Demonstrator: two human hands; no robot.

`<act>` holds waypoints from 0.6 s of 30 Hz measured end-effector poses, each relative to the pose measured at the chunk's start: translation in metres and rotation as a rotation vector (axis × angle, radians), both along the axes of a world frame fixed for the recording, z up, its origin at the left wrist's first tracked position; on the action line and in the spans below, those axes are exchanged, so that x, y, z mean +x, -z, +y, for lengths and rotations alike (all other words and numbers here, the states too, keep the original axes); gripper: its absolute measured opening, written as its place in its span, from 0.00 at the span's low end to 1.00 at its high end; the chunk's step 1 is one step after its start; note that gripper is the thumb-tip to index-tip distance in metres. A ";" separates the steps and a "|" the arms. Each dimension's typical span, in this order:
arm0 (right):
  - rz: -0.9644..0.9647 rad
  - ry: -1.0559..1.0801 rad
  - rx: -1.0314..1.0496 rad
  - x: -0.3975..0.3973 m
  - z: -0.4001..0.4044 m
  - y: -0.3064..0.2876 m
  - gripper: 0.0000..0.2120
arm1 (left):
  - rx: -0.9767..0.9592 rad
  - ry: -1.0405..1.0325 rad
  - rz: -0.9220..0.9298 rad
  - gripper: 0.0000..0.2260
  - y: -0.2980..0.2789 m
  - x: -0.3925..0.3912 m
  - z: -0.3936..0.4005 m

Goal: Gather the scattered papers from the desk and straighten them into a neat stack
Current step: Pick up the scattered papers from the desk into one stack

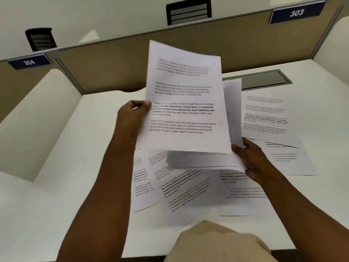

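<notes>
White desk (56, 186): carrying printed sheets across its middle and right half; running back to a tan partition (113, 69)
Held sheets (187, 103): being lifted clear of the desk, above its middle; front page standing nearly upright and slightly tilted, printed side facing the camera; further pages fanning out unevenly behind it to the right and below its lower edge
Left hand (134, 118): gripping the left edge of the held sheets, thumb lying across the front page, fingers curling behind and mostly hidden
Right hand (251, 159): holding the lower right corner of the held sheets, thumb pressing on the front near the corner, fingers reaching under the loose lower pages; how far they are curling cannot be told
Scattered papers (183, 197): lying flat on the desk beneath the hands, overlapping at differing angles toward the near edge; print blurred
Right-side papers (264, 114): lying flat toward the right edge of the desk, one sheet overlapping another nearer the camera
Grey cable hatch (264, 80): sitting flush in the desk along the far edge, partly hidden behind the held sheets
Number plates: "304" (29, 62) hanging at the far left of the partition top, "303" (296, 13) at the far right
Black chair backs (188, 12): showing beyond the partition, two in view
Beige garment (217, 242): filling the lower middle at the near edge of the desk
</notes>
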State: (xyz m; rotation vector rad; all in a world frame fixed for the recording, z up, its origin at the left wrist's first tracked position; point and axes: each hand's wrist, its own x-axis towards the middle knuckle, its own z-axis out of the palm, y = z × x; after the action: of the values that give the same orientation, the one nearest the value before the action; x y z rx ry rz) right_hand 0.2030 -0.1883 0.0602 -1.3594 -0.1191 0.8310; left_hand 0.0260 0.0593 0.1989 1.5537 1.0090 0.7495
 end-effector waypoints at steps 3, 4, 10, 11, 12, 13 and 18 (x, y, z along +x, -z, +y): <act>0.010 -0.036 0.043 -0.001 0.001 -0.005 0.17 | -0.043 -0.014 0.070 0.04 0.029 0.008 -0.006; 0.000 -0.050 0.048 -0.001 0.001 -0.007 0.17 | -0.043 -0.021 0.076 0.04 0.038 0.010 -0.008; 0.017 -0.105 0.114 -0.007 0.002 -0.019 0.19 | -0.094 0.053 0.054 0.03 0.077 0.015 -0.013; 0.006 -0.120 0.115 -0.007 0.002 -0.020 0.20 | -0.132 0.074 0.048 0.04 0.079 0.015 -0.014; 0.001 -0.136 0.123 -0.009 0.002 -0.021 0.20 | -0.187 0.095 0.035 0.07 0.082 0.014 -0.015; -0.006 -0.146 0.122 -0.009 0.003 -0.020 0.19 | -0.239 0.120 0.021 0.11 0.084 0.014 -0.016; 0.007 -0.136 0.048 -0.008 0.005 -0.022 0.15 | -0.210 0.155 0.040 0.21 0.092 0.013 -0.021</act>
State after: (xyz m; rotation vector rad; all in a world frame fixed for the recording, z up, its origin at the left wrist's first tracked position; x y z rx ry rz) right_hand 0.1945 -0.1829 0.0819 -1.3139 -0.2266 0.9413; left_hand 0.0390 0.0385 0.1074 1.4495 0.9518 0.4906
